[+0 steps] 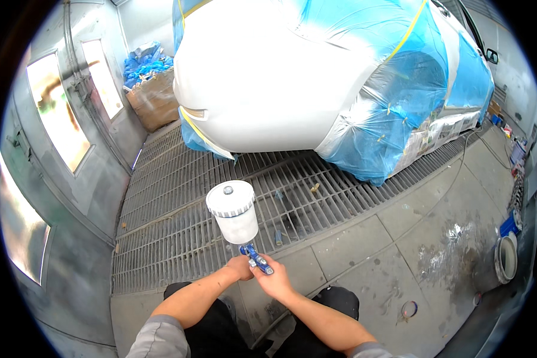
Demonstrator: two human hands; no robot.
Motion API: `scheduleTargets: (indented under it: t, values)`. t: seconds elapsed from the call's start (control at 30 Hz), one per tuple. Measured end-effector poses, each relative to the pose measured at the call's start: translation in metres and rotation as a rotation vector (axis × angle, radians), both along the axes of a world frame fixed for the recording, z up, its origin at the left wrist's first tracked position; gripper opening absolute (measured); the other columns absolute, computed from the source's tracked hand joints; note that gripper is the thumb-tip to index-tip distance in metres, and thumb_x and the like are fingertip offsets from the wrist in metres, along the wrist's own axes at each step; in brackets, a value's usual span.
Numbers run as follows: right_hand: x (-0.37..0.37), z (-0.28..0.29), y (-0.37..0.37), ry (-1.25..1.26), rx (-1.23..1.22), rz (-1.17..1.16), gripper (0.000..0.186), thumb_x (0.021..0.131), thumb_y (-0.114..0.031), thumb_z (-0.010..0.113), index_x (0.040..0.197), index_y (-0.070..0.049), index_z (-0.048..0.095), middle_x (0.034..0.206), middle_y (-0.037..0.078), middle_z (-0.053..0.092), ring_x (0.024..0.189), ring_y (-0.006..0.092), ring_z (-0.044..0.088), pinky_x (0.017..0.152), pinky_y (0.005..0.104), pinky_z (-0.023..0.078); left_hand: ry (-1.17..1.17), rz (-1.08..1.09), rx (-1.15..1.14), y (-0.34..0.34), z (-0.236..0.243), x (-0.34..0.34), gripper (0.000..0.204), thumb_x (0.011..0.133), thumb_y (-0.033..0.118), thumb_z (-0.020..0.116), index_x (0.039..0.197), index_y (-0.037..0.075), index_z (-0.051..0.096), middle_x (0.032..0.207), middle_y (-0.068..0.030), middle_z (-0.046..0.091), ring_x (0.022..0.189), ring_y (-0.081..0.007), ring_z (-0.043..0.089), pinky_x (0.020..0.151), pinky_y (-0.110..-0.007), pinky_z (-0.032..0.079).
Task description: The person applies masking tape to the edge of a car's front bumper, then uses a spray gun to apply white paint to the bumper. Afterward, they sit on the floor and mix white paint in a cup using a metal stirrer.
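A blue and silver spray gun (256,259) is held in front of my knees, with a white paint cup (237,222) and its lid on top. My left hand (241,268) is closed at the gun's left side, its fingertips partly hidden. From the right, my right hand (272,279) grips the gun's rear, by the adjusting knobs. Beyond the cup is a car's white body panel (262,89). Blue masking film (394,119) and yellow tape cover the parts around it, including the wheel area.
Floor grating (173,209) lies between me and the car. An air hose (453,185) runs over the tiles at the right. A grey bucket (504,262) and a tape roll (409,309) are at the lower right. A cardboard box (152,101) with crumpled film stands by the windowed doors.
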State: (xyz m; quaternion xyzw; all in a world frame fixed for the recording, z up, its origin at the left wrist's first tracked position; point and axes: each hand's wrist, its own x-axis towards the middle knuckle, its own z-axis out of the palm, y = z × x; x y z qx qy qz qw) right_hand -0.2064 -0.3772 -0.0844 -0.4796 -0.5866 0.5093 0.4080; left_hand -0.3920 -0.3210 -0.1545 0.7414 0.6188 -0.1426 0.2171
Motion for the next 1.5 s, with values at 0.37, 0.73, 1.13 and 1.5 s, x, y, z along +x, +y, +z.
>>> scheduleTargets:
  t: [0.37,0.73,1.13,1.5]
  values:
    - [0.005,0.031,-0.026,0.003,0.113,-0.139,0.041,0.092,-0.021,0.073,0.13,-0.007,0.066,0.108,0.021,0.075,0.099,0.0421,0.072,0.088,0.0471,0.056,-0.884,-0.155,-0.14,0.032,-0.151,-0.047,0.022,0.095,0.029,0.07,0.108,0.012,0.071,0.103,-0.0081,0.072,0.1,-0.0252,0.069,0.089,-0.042,0.054]
    - [0.085,0.01,-0.083,-0.045,0.194,-0.626,0.048,0.088,-0.011,0.071,0.135,-0.008,0.061,0.107,0.02,0.074,0.096,0.0448,0.07,0.081,0.0506,0.056,-0.796,-0.41,-0.689,-0.076,-0.077,0.311,0.031,0.096,0.019,0.073,0.125,0.007,0.071,0.094,-0.006,0.074,0.069,-0.011,0.06,0.063,-0.031,0.053]
    - [0.106,0.093,-0.103,-0.308,0.109,-0.708,0.062,0.08,-0.007,0.071,0.14,-0.01,0.058,0.128,0.017,0.069,0.113,0.0417,0.067,0.092,0.0486,0.057,-0.729,-0.464,-0.161,0.001,-0.029,0.09,0.03,0.092,0.024,0.071,0.118,0.009,0.073,0.106,-0.0189,0.075,0.096,-0.0369,0.071,0.086,-0.047,0.056]
    - [0.128,0.198,-0.231,-0.418,-0.029,-0.703,0.058,0.081,-0.006,0.073,0.138,-0.011,0.063,0.126,0.019,0.071,0.114,0.0409,0.069,0.096,0.0454,0.057,0.254,0.083,-0.299,-0.151,0.342,-0.355,0.032,0.091,0.033,0.068,0.107,0.006,0.077,0.096,-0.0176,0.076,0.087,-0.0362,0.073,0.079,-0.045,0.057]
